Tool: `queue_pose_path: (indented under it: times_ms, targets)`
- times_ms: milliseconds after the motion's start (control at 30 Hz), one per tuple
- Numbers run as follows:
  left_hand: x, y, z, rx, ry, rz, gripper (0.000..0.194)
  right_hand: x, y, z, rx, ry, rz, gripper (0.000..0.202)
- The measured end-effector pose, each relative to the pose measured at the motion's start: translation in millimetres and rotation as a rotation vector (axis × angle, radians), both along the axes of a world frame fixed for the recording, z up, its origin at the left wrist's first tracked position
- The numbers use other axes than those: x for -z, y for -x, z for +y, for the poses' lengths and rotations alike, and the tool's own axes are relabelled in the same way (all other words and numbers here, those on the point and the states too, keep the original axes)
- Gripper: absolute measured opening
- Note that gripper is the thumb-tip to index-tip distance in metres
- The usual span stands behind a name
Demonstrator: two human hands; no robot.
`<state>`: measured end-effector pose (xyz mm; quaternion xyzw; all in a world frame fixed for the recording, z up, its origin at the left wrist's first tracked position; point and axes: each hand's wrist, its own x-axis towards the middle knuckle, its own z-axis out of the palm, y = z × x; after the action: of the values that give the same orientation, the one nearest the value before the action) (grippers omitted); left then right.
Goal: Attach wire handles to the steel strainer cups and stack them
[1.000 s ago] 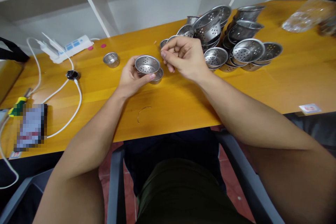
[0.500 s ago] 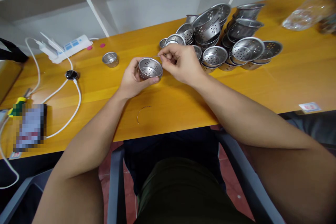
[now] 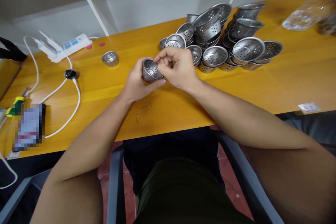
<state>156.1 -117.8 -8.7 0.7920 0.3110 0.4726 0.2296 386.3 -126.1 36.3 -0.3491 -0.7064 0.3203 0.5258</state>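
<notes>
A small perforated metal cup is in my left hand, whose fingers and thumb curl round its side. Its mouth tilts towards my right hand, which is closed in a pinch at the cup's right rim. A thin curved line, which looks like a wire, crosses the inside of the cup up to those fingertips; the fingers hide its end. On the table below lies a loose curved piece of thin wire. Another small perforated cup stands to the left.
Many stacked perforated metal cups crowd the right back. A power strip with white cables, a screwdriver and a blurred flat object are on the left. A clear plastic bottle lies far right.
My right hand has moved slightly left over the cup's rim, and the wire in its fingers now reaches inside. The cup has turned and tilted to the right in my left hand.
</notes>
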Motion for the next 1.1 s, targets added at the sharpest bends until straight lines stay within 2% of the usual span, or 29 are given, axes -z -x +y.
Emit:
queue_pose_path:
  times_ms: [100, 367, 567, 633, 767, 1100]
  targets:
    - [-1.3, 0, -2, 0.010, 0.002, 0.006, 0.102, 0.3, 1, 0, -0.027, 0.011, 0.045, 0.015]
    - [-1.6, 0, -3, 0.047, 0.016, -0.012, 0.093, 0.3, 0, -2, -0.108, 0.048, 0.095, 0.017]
    - [4.1, 9, 8, 0.049, 0.069, -0.073, 0.090, -16.5, -24, 6, -0.501, 0.060, 0.049, 0.043]
    - [4.8, 11, 10, 0.066, 0.079, -0.071, 0.094, -18.5, -29, 10, -0.577, 0.073, 0.039, 0.052]
    - [4.5, 11, 10, 0.075, 0.073, -0.063, 0.104, -15.6, -28, 10, -0.586, 0.088, 0.039, 0.053]
    - [1.1, 11, 11, 0.042, 0.050, -0.065, 0.102, -10.1, -21, 5, -0.509, 0.115, 0.023, 0.051]
